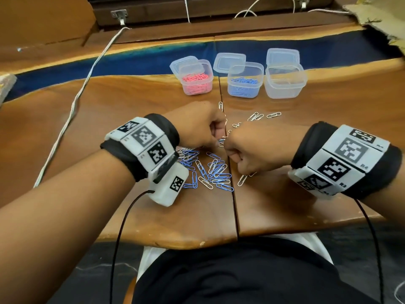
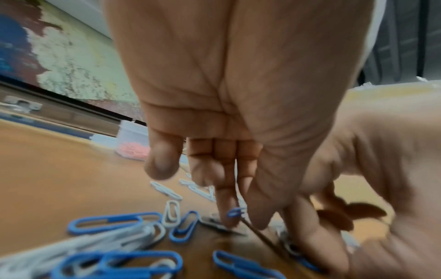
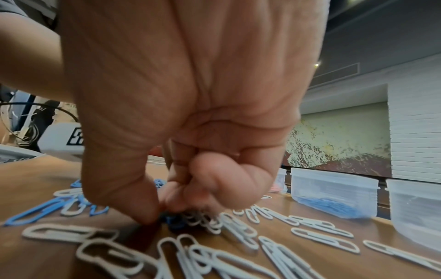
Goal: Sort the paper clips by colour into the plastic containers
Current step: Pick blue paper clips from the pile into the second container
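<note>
Blue and white paper clips [image 1: 206, 170] lie mixed on the wooden table [image 1: 131, 119], close to me. My two hands meet just above the heap. Finger and thumb of my left hand [image 1: 215, 139] [image 2: 238, 217] pinch a blue clip [image 2: 235, 212]. My right hand [image 1: 228, 148] [image 3: 160, 213] is curled tight, thumb and fingertips pinching down on a blue clip [image 3: 174, 222] among white ones. Three open containers stand behind: one with pink clips [image 1: 197, 77], one with blue clips [image 1: 245, 81], one almost clear [image 1: 285, 81].
Loose white clips [image 1: 256, 116] are scattered between my hands and the containers. Lids [image 1: 229, 62] lie behind the tubs. A white cable [image 1: 87, 80] runs across the left of the table. The table's front edge is near my lap.
</note>
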Demonstrator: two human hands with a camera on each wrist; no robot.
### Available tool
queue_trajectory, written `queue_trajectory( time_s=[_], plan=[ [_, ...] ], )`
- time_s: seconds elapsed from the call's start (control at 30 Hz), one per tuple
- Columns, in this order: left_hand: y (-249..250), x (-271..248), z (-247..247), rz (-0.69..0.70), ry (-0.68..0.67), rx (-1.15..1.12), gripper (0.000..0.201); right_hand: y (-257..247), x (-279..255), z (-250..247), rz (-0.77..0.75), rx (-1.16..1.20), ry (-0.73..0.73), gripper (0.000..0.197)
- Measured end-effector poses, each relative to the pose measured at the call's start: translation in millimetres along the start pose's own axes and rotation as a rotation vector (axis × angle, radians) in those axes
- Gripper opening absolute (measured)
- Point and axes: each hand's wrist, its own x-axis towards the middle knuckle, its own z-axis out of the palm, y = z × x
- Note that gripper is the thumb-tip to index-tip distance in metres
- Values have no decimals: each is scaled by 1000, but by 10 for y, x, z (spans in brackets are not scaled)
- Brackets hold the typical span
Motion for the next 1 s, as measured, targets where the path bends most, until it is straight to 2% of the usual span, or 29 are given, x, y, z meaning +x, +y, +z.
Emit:
queue_trajectory(
  time_s=[0.1,0.17,0.27,0.33,0.43,0.53,0.63,0.87,1.0],
  plan=[
    [-111,-109,-30,-61,-60,-146,22,75,-6,-28,-5,112,5,11],
    [-143,-170,-28,-91,-93,-190,21,169,-27,-91,16,225,37,13],
    [-158,-200,-18,-146,-62,-288,13,335,-72,-175,67,320,73,14],
    [-159,-179,-5,-166,-7,-292,17,388,-99,-176,87,326,64,12],
    [-155,-145,44,-162,1,-253,23,312,-114,-116,86,322,54,4],
    [-142,-163,105,-53,-29,-49,10,208,-34,-63,100,299,86,15],
    [-146,-173,133,45,-76,52,12,168,103,-62,114,248,100,21],
    [-111,-123,128,9,-117,188,7,82,259,-67,107,177,6,14],
    [-97,-143,162,-33,-127,205,12,67,260,-54,91,168,17,9]
  ],
)
